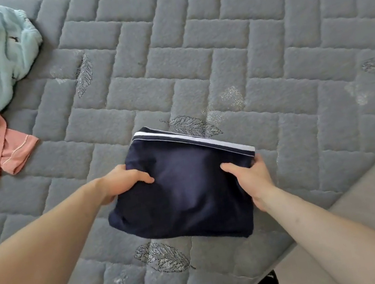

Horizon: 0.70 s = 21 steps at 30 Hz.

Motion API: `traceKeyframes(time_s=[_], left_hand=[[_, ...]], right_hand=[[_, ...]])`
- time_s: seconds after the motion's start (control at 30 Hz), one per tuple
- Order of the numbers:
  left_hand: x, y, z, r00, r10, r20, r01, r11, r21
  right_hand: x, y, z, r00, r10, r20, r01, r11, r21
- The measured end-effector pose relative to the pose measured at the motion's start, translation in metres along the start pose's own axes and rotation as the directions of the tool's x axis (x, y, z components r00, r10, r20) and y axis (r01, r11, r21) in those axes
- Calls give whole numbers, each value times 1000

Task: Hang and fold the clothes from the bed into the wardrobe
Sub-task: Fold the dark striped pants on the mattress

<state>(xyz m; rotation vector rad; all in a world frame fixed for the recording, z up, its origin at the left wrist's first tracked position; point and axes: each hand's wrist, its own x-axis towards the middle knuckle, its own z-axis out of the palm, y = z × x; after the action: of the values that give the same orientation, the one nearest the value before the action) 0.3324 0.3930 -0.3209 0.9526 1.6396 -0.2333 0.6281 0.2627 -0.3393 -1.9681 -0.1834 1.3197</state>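
Head cam: both hands pinch the folded navy garment (180, 192) on the bed (215, 50), left hand (123, 181) at 9 o'clock, right hand (252, 180) at 3. Looks soft, light and floppy, so I'd support it from underneath. Fingers underneath are hidden, and there's no wardrobe in view.

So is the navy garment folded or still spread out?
Folded. The navy garment is a compact rectangle, white-striped edge along the top, gripped at its sides by the left hand and right hand.
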Motion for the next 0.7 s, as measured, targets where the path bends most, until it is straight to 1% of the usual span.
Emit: traceKeyframes(time_s=[0.03,0.07,0.1,0.13,0.17,0.2,0.23,0.27,0.3,0.37,0.4,0.43,0.5,0.53,0.57,0.6,0.63,0.67,0.7], left_hand=[[-3,-10,2,1000,7,-12,-7,999,-51],[-5,-18,5,999,24,-34,-28,994,-109],[-6,-25,8,997,42,-62,-52,984,-169],[-6,-29,12,994,58,-92,-77,972,-221],[-7,-31,17,989,78,-125,-108,961,-256],[-9,-32,21,981,108,-164,-149,953,-262],[-11,-30,25,966,151,-210,-198,954,-225],[-15,-27,29,945,200,-258,-245,957,-154],[-20,-22,32,921,247,-302,-282,956,-77],[-37,-12,40,873,335,-356,-350,937,23],[-47,-6,45,849,382,-366,-386,920,65],[-58,0,51,825,432,-365,-421,900,113],[-81,13,67,783,526,-331,-478,850,221],[-93,19,77,763,568,-309,-502,821,271],[-104,25,87,743,604,-288,-522,793,314],[-112,32,96,725,632,-273,-539,768,347],[-117,37,105,713,649,-266,-547,752,369],[-118,43,112,706,655,-270,-547,746,380],[-117,47,119,703,652,-283,-536,748,392]], right_hand=[[-2,-7,0,987,-138,-83,126,982,-140],[-7,-12,-1,939,-316,-132,267,917,-297],[-14,-14,0,859,-501,-106,418,806,-420],[-23,-13,4,774,-633,-10,548,677,-491],[-32,-9,9,722,-680,127,636,582,-507],[-39,-3,15,723,-635,272,670,548,-500],[-45,4,20,758,-520,394,651,569,-503],[-49,13,24,792,-390,469,606,592,-531],[-49,21,29,808,-313,499,577,586,-569],[-49,28,39,819,-283,500,566,546,-617],[-49,26,44,829,-270,491,551,552,-626],[-46,22,46,846,-241,476,519,576,-631],[-40,13,43,886,-129,445,406,680,-610],[-35,9,37,899,-64,434,326,759,-564],[-31,4,29,903,-5,431,233,847,-477],[-27,-1,20,898,43,437,128,927,-354],[-24,-5,12,893,78,443,31,972,-234],[-23,-10,3,894,84,440,-21,989,-148],[-20,-13,-4,907,63,417,-17,993,-115]])
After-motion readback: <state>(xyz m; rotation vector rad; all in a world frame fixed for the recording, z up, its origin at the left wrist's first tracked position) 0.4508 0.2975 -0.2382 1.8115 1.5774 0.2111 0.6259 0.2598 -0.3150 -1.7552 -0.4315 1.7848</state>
